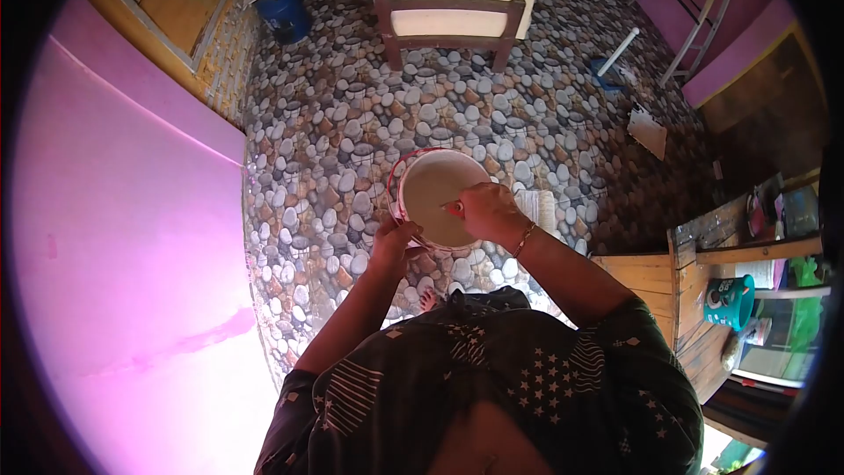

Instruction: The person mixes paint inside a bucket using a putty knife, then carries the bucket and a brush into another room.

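Note:
A white bucket (442, 155) with a red bail handle (392, 179) is in the middle of the head view, its opening facing up. Inside is a pale greyish substance (431, 192); whether it is liquid or paste I cannot tell. My left hand (394, 244) grips the bucket's rim on the near left side. Over the opening on the right, my right hand (492, 210) is closed round a small tool with a red handle (454, 208). The working end of that tool is mostly hidden.
Pebble-patterned flooring (334, 132) surrounds the bucket. A cushioned chair (457, 13) stands ahead, a blue bin (283, 13) at far left. On the right are a wooden table (703, 290), a teal tub (730, 302) and a leaning metal ladder (708, 9). A pink wall (149, 185) borders the left.

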`<control>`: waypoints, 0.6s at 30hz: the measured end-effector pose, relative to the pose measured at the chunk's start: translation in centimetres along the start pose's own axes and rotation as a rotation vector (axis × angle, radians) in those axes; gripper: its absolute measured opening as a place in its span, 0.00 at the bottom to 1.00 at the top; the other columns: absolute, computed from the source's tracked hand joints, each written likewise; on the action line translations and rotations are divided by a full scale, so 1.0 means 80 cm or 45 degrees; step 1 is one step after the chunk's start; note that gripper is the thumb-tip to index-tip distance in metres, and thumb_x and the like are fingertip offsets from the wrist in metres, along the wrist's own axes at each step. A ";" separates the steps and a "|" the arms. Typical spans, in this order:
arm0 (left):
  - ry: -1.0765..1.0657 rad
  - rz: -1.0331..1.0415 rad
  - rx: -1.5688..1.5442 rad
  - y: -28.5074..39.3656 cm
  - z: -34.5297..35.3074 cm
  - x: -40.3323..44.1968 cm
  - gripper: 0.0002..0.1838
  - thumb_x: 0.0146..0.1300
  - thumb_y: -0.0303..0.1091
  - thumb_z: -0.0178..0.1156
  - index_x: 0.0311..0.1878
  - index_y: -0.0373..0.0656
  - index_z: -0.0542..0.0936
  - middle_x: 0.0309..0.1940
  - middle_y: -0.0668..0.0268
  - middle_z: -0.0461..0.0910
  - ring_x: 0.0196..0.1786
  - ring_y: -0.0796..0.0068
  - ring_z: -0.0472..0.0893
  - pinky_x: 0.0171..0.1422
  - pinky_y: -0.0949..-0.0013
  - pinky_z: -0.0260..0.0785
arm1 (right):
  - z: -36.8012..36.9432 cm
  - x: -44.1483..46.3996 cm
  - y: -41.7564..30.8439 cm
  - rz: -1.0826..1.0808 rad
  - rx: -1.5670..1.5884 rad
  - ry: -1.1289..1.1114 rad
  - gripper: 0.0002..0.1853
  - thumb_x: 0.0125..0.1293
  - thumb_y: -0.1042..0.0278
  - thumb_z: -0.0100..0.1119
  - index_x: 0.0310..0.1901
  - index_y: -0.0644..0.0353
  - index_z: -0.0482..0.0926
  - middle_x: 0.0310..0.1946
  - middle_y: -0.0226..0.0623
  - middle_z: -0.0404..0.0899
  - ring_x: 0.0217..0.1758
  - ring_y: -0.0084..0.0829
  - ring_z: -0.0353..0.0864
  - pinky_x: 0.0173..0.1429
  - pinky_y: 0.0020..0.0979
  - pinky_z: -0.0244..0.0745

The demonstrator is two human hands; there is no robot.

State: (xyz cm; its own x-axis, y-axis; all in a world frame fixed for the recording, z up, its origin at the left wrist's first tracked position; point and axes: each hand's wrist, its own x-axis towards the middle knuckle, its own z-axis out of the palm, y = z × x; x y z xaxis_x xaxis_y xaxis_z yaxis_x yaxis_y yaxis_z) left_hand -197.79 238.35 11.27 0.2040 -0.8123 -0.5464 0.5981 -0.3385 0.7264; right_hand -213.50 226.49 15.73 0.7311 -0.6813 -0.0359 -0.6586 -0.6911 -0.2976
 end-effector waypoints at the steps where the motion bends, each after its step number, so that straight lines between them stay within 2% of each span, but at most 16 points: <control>1: -0.002 -0.002 0.008 0.003 -0.010 0.002 0.18 0.51 0.31 0.54 0.46 0.38 0.71 0.38 0.62 0.74 0.41 0.68 0.77 0.41 0.61 0.75 | 0.002 0.007 -0.008 0.015 0.037 -0.023 0.21 0.59 0.50 0.52 0.22 0.61 0.79 0.19 0.45 0.77 0.28 0.43 0.80 0.34 0.39 0.74; 4: 0.007 -0.003 -0.021 0.013 -0.028 0.010 0.20 0.51 0.32 0.54 0.48 0.35 0.69 0.43 0.58 0.74 0.45 0.64 0.76 0.43 0.59 0.74 | -0.002 0.037 -0.030 0.011 0.144 -0.241 0.15 0.57 0.55 0.56 0.25 0.60 0.78 0.23 0.43 0.77 0.31 0.45 0.78 0.36 0.40 0.72; 7: 0.031 0.012 -0.123 0.027 -0.036 0.019 0.19 0.50 0.31 0.54 0.47 0.35 0.70 0.42 0.58 0.74 0.45 0.62 0.76 0.42 0.59 0.74 | 0.011 0.073 -0.045 -0.068 0.204 -0.136 0.18 0.59 0.53 0.54 0.23 0.61 0.79 0.21 0.44 0.77 0.28 0.42 0.79 0.34 0.40 0.73; 13: 0.119 0.067 -0.156 0.060 -0.044 0.040 0.19 0.51 0.31 0.54 0.48 0.37 0.70 0.41 0.59 0.74 0.44 0.63 0.76 0.43 0.58 0.73 | 0.008 0.160 -0.034 -0.350 0.120 0.050 0.16 0.57 0.54 0.55 0.25 0.58 0.78 0.22 0.43 0.77 0.28 0.44 0.78 0.32 0.41 0.71; 18: 0.270 0.069 -0.229 0.086 -0.046 0.090 0.19 0.51 0.32 0.56 0.47 0.37 0.71 0.40 0.61 0.74 0.42 0.65 0.76 0.43 0.59 0.73 | -0.004 0.219 -0.003 -0.374 0.027 -0.150 0.15 0.56 0.57 0.56 0.21 0.59 0.79 0.20 0.45 0.77 0.27 0.43 0.79 0.32 0.40 0.72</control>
State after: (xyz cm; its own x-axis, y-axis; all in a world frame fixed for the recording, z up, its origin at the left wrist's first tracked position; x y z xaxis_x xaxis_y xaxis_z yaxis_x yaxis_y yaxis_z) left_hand -189.31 231.91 10.82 0.3858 -0.7028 -0.5977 0.7057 -0.1925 0.6818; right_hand -200.57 214.65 15.48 0.9058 -0.4200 -0.0556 -0.4135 -0.8482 -0.3310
